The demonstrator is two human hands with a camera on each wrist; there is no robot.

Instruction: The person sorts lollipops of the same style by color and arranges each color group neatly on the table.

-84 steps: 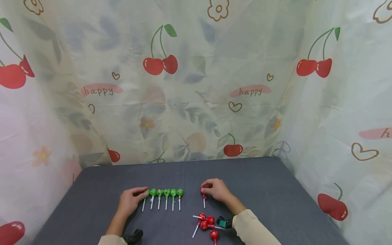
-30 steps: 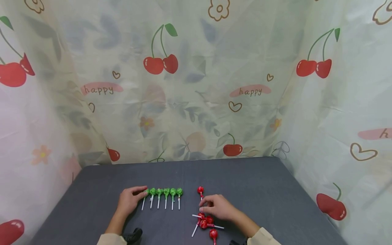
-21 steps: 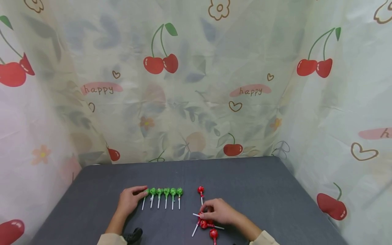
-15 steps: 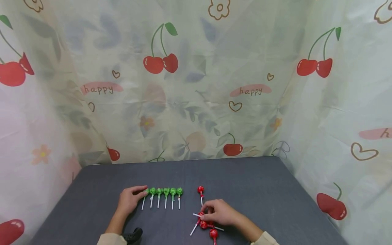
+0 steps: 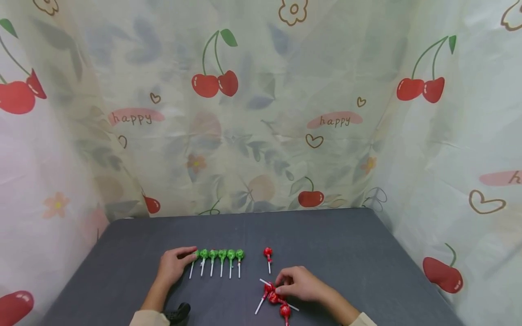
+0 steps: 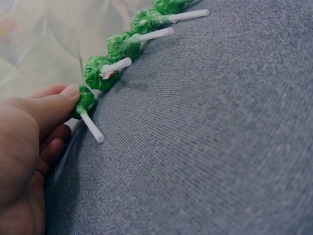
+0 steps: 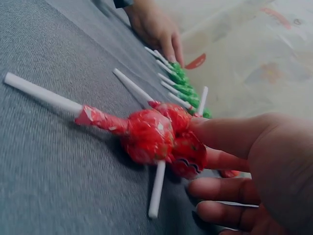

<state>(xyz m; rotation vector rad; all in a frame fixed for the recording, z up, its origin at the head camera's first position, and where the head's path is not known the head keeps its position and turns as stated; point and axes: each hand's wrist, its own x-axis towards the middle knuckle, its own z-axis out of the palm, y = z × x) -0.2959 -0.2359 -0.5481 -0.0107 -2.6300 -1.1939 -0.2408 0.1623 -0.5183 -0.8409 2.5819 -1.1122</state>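
Fingers (image 6: 52,152) of the left hand (image 5: 172,266) are closed in a pinch on the head of the leftmost green lolly (image 6: 85,101), at the end of the row (image 5: 222,253). By the right hand (image 5: 302,284), a red lolly (image 7: 189,155) in the pile (image 5: 273,297) appears to be pinched between thumb and forefinger; how firmly it is held cannot be told, since it is partly covered.

A lone red lolly (image 5: 267,251), earlier held by the right hand, has been let go and lies beyond the pile, well apart from the row. That hand has been brought back to the pile, which in the last instant has been pulled slightly rightward. From this, the setting down of one red lolly is judged to be finished and the drawing out of another begun, though none is seen lifted clear. The left hand's pinch is unchanged, and the six green ones are kept side by side, heads away from the person.

As for containers, none can be made out: everything is laid straight on the dark table (image 5: 330,244), and only the heads are enclosed, in green or red wrappers. In the pile, sticks are crossed at several angles, with a front lolly (image 5: 285,310) at its near edge.
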